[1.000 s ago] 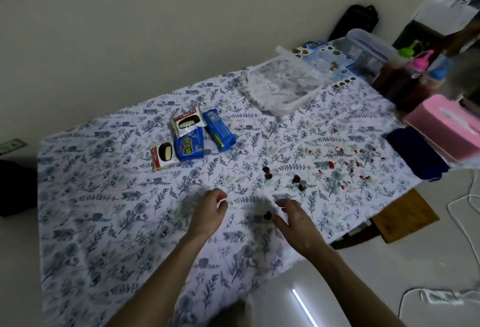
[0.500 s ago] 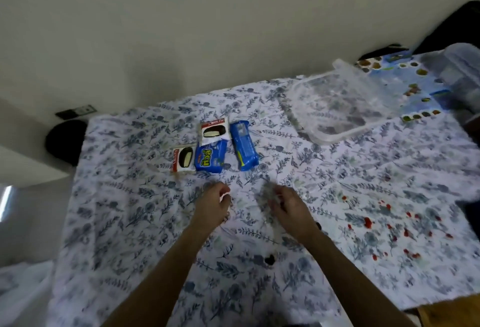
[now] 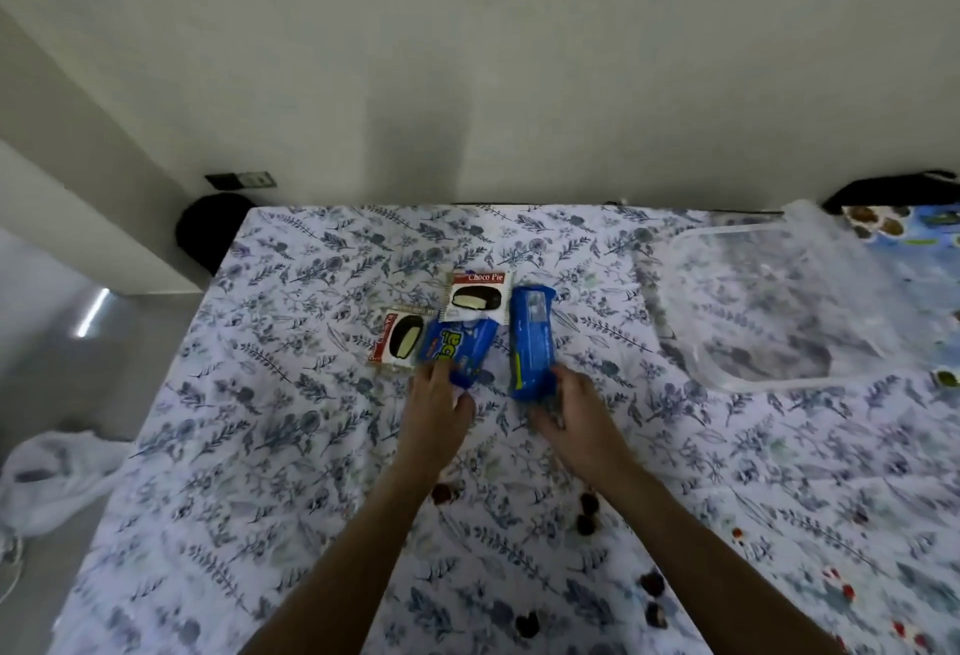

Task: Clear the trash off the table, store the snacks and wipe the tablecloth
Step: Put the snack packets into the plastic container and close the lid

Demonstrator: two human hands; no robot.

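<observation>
Four snacks lie together on the floral tablecloth: two white Choco Pie packs, a short blue pack and a long blue pack. My left hand pinches the near end of the short blue pack between thumb and fingers. My right hand closes on the near end of the long blue pack. Both packs still rest on the cloth. Dark crumbs lie scattered on the cloth behind my hands, beside my forearms.
A clear plastic container with its lid leaning behind it stands at the right. Small red spots mark the cloth at lower right. A white plastic bag lies on the floor at the left. A wall runs along the table's far edge.
The view swung left and closer to the snacks. Both hands moved forward from the crumbs to the blue packs and closed on their near ends.
</observation>
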